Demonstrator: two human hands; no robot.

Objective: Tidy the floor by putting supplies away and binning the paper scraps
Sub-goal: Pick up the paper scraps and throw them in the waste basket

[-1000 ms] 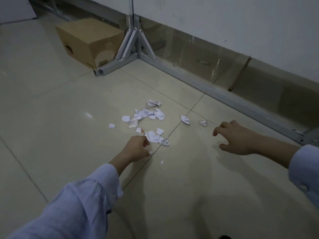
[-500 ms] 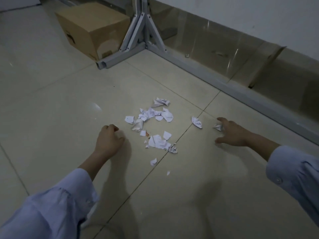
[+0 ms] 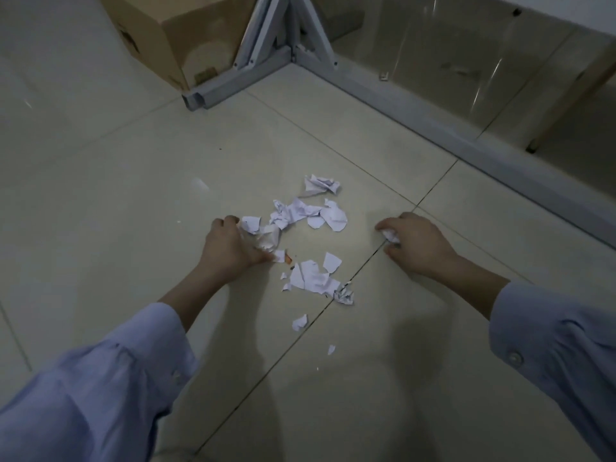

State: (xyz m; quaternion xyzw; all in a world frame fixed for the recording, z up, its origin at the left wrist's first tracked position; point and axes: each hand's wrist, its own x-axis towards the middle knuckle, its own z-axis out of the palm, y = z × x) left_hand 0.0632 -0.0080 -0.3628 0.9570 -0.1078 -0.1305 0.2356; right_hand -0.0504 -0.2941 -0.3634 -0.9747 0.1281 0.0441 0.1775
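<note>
head view: on the tiled floor [image 3: 133,181] white paper scraps [image 3: 310,215] lie in a loose pile near the centre, with smaller bits trailing toward 6 o'clock. the left hand [image 3: 230,248] sits at the pile's 9 o'clock edge, fingers curled round a few scraps, thumb on a small piece. the right hand [image 3: 416,241], at the pile's 3 o'clock, pinches a crumpled scrap [image 3: 390,235] in bent fingers. a cardboard box [image 3: 173,38] stands at 11 o'clock, touching a grey metal frame [image 3: 266,61] at 12.
</note>
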